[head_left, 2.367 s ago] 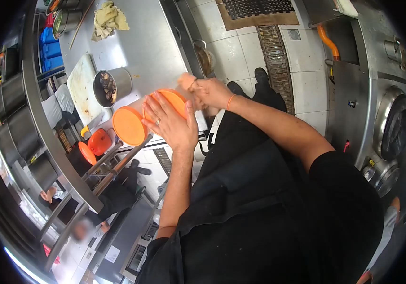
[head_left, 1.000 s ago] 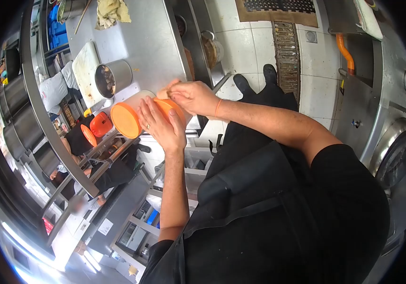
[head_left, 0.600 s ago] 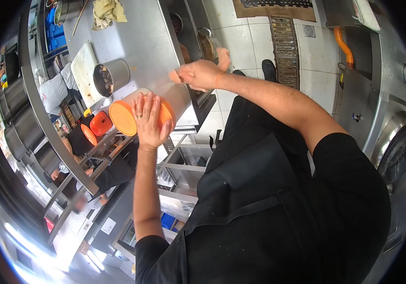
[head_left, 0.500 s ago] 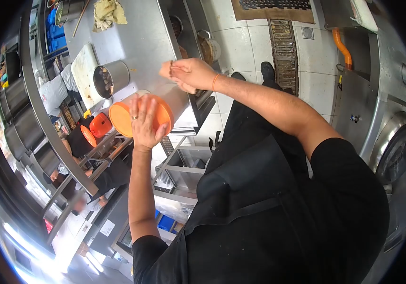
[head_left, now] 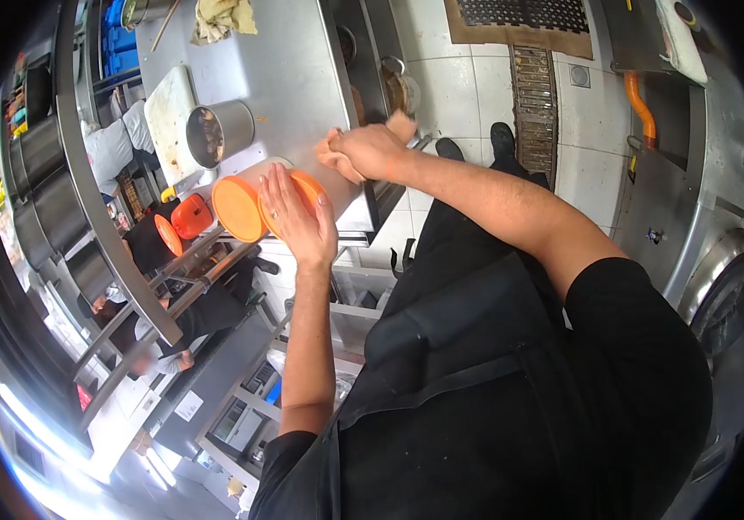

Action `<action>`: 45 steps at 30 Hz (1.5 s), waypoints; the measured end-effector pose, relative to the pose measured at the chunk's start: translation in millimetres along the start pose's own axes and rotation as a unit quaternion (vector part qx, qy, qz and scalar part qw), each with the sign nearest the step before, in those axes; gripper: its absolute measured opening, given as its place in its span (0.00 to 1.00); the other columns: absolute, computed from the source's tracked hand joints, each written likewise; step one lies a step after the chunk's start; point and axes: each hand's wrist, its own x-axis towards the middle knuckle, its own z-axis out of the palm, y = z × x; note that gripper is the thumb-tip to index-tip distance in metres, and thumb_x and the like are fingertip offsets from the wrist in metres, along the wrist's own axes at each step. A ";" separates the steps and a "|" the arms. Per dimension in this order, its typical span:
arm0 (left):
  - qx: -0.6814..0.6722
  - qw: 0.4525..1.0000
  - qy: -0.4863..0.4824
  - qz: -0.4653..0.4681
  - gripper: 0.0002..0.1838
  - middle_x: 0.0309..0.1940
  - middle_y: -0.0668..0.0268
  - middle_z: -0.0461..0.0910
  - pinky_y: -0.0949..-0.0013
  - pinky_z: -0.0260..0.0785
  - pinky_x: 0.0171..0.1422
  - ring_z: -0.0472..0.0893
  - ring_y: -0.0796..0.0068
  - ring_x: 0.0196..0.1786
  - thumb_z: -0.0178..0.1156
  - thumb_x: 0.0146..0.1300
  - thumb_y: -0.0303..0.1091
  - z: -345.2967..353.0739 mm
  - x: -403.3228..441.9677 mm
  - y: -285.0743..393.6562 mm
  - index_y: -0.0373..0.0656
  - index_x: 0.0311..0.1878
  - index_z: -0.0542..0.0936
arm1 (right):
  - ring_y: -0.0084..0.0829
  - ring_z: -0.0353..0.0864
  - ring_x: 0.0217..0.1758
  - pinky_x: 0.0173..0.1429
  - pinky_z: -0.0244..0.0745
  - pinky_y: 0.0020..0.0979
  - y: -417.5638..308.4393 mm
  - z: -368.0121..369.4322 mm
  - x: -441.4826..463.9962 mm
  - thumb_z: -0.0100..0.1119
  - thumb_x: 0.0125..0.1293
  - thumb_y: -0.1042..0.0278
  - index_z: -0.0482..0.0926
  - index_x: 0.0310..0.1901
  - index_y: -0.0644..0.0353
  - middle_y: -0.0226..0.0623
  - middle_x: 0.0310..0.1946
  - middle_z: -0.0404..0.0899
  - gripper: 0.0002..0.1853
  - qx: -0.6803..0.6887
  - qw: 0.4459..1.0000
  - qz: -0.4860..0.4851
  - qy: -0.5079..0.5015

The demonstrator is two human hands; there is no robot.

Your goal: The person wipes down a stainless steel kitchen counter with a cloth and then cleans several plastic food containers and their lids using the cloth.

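1 orange lid [head_left: 308, 185] is partly covered by the flat left hand [head_left: 301, 224], nothing gripped; 1 peach cloth [head_left: 331, 156] is clutched in the curled right hand [head_left: 374, 152].

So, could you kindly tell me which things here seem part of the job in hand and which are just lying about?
Seemingly in use:
- peach cloth in the right hand
- orange-lidded container under the left hand

Apparently lying about:
- second orange-lidded container
- metal pot
- white cutting board
- crumpled yellowish cloth
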 end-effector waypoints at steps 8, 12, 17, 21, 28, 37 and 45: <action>-0.021 0.952 -0.147 0.268 0.48 0.84 0.46 0.60 0.37 0.42 0.90 0.56 0.39 0.87 0.65 0.67 0.59 -19.4 4.3 -24.7 0.39 0.82 0.66 | 0.34 0.92 0.44 0.51 0.84 0.35 -0.4 -59.6 13.2 0.57 0.80 0.57 0.86 0.53 0.58 0.40 0.43 0.91 0.15 0.231 0.951 0.091 0.184; 0.011 0.984 -0.033 0.172 0.48 0.85 0.45 0.57 0.39 0.39 0.90 0.52 0.40 0.88 0.61 0.71 0.63 -28.6 9.4 -39.9 0.41 0.84 0.63 | 0.21 0.88 0.47 0.53 0.84 0.28 -27.4 -59.4 -9.0 0.62 0.80 0.60 0.84 0.55 0.61 0.32 0.47 0.90 0.13 0.477 0.863 0.060 0.154; -0.007 0.984 0.007 -0.176 0.38 0.79 0.44 0.65 0.38 0.51 0.83 0.63 0.38 0.80 0.50 0.81 0.58 8.7 2.7 11.7 0.40 0.82 0.64 | 0.44 0.88 0.44 0.48 0.80 0.43 -60.2 -8.4 -48.5 0.60 0.76 0.64 0.83 0.49 0.59 0.41 0.38 0.87 0.09 0.193 0.959 -0.043 0.201; 0.039 0.989 0.017 -0.144 0.37 0.72 0.45 0.70 0.39 0.57 0.76 0.70 0.38 0.72 0.51 0.80 0.57 10.5 -4.4 9.7 0.40 0.80 0.66 | 0.49 0.90 0.42 0.44 0.84 0.51 9.2 29.9 -52.6 0.63 0.69 0.63 0.84 0.45 0.50 0.40 0.39 0.88 0.06 0.070 0.986 0.045 0.147; 0.019 1.000 -0.016 0.005 0.38 0.72 0.45 0.71 0.41 0.57 0.75 0.71 0.42 0.71 0.51 0.78 0.54 5.6 12.6 5.4 0.38 0.81 0.65 | 0.51 0.89 0.52 0.52 0.83 0.38 -33.5 -9.9 -48.1 0.74 0.60 0.68 0.84 0.51 0.55 0.43 0.47 0.89 0.17 0.256 0.959 -0.029 0.118; 0.000 0.985 -0.071 0.155 0.41 0.72 0.44 0.72 0.42 0.58 0.78 0.71 0.41 0.72 0.49 0.78 0.58 -10.4 21.6 -19.6 0.35 0.82 0.65 | 0.47 0.89 0.51 0.53 0.86 0.45 13.9 -11.9 -31.9 0.48 0.72 0.66 0.79 0.57 0.42 0.38 0.48 0.87 0.16 -0.052 0.998 -0.018 -0.039; -0.009 0.990 -0.035 0.134 0.45 0.80 0.45 0.65 0.37 0.48 0.87 0.60 0.39 0.84 0.58 0.73 0.60 -35.5 18.8 -29.3 0.38 0.82 0.65 | 0.40 0.88 0.50 0.55 0.83 0.46 17.8 -53.7 -12.1 0.62 0.61 0.68 0.79 0.56 0.51 0.35 0.45 0.83 0.20 -0.145 0.987 -0.061 -0.040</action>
